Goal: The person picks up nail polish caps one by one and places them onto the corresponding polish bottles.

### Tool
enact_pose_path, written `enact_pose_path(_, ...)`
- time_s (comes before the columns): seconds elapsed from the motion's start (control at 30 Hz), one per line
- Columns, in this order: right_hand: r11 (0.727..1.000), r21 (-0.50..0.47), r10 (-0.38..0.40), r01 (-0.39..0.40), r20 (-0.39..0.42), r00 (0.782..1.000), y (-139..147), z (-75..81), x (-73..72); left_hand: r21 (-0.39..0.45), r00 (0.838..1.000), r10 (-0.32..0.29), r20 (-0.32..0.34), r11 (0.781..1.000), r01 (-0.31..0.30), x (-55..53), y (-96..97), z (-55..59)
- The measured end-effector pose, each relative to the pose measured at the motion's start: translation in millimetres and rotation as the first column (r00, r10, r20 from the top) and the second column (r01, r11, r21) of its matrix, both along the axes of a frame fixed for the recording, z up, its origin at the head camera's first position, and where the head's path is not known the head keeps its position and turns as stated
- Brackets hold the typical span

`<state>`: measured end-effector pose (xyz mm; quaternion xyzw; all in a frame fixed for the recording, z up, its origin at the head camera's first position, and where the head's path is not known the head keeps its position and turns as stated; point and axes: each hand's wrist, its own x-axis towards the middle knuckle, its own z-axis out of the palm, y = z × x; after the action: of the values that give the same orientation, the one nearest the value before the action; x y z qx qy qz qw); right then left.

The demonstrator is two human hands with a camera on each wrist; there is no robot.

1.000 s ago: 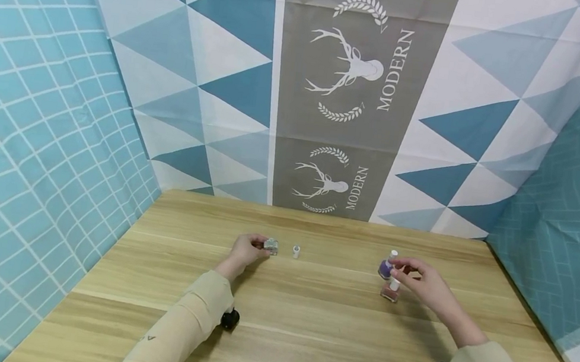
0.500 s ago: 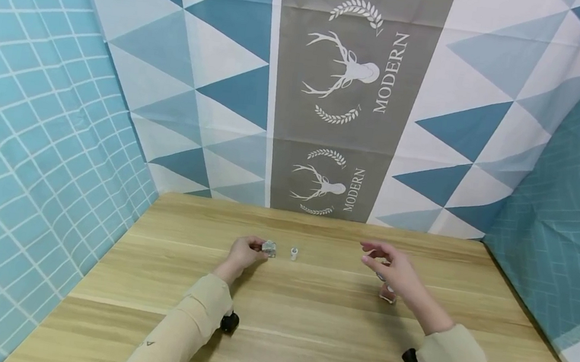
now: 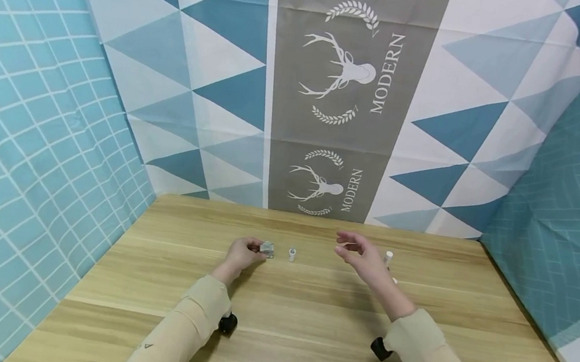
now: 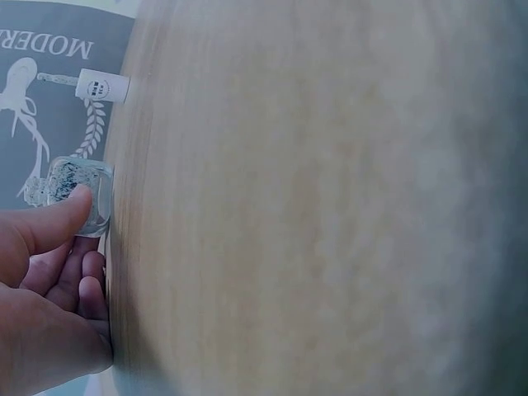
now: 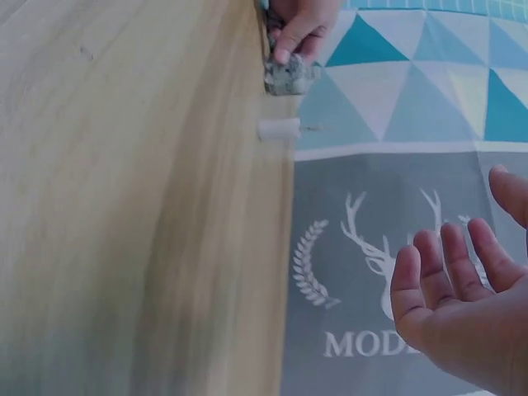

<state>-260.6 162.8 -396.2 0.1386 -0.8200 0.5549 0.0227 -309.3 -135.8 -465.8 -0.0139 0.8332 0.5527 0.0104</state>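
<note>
My left hand (image 3: 241,258) pinches a small clear nail polish bottle with glitter (image 4: 82,196) that stands on the table, its neck uncapped. Beside the bottle a white nail polish cap (image 3: 291,256) stands upright, its brush pointing up in the left wrist view. My right hand (image 3: 363,262) hangs in the air to the right of the cap, fingers loosely spread and holding nothing. Behind that hand, two more nail polish bottles are mostly hidden; a white cap (image 3: 388,256) shows on one of them.
The wooden table (image 3: 272,334) runs back to a patterned cloth wall (image 3: 223,108). Blue cloths hang at the left (image 3: 34,116) and right (image 3: 577,208) sides. Each forearm carries a black wrist camera (image 3: 380,349).
My right hand has left the purple and pink nail polish bottles and moved left toward the standing cap. My left hand has stayed on its bottle.
</note>
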Motion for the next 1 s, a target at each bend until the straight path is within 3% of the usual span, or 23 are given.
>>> enact_pose_path(0.53,0.991,-0.131,0.021,-0.008,0.097,0.995,-35.9,-33.2,-24.1,0.015,1.000,0.011,0.006,1.000,-0.011,0.5,-0.4,3.0)
enact_pose_path(0.87,0.990,-0.143,0.046,-0.019,0.187,0.981,-55.1,-50.5,-33.3,0.009,1.000,0.007,0.020,1.000,-0.007,-1.5,-0.4,1.9)
enact_pose_path(1.0,0.984,-0.162,0.104,-0.077,0.161,0.982,-57.5,-59.0,-33.5,0.014,1.000,0.003,0.027,1.000,-0.004,0.0,-0.3,2.5)
